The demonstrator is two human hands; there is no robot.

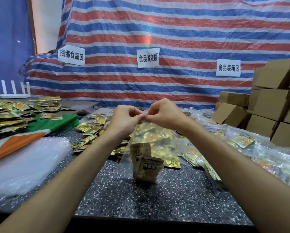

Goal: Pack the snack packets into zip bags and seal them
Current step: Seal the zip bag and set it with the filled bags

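Observation:
A clear zip bag (146, 137) hangs upright over the speckled table (141, 199), its bottom resting on the surface. Brown snack packets (146, 165) sit inside at the bottom. My left hand (124, 117) and my right hand (163, 113) both pinch the bag's top edge, fingertips almost meeting at the middle. Loose gold snack packets (90, 128) lie scattered on the table behind the bag.
A stack of empty clear bags (23, 163) lies at the left. More gold packets (4, 115) pile at the far left on a green and orange cloth (53, 123). Filled bags (241, 142) cover the right side, with cardboard boxes (275, 101) behind. A striped tarp (157, 47) forms the back wall.

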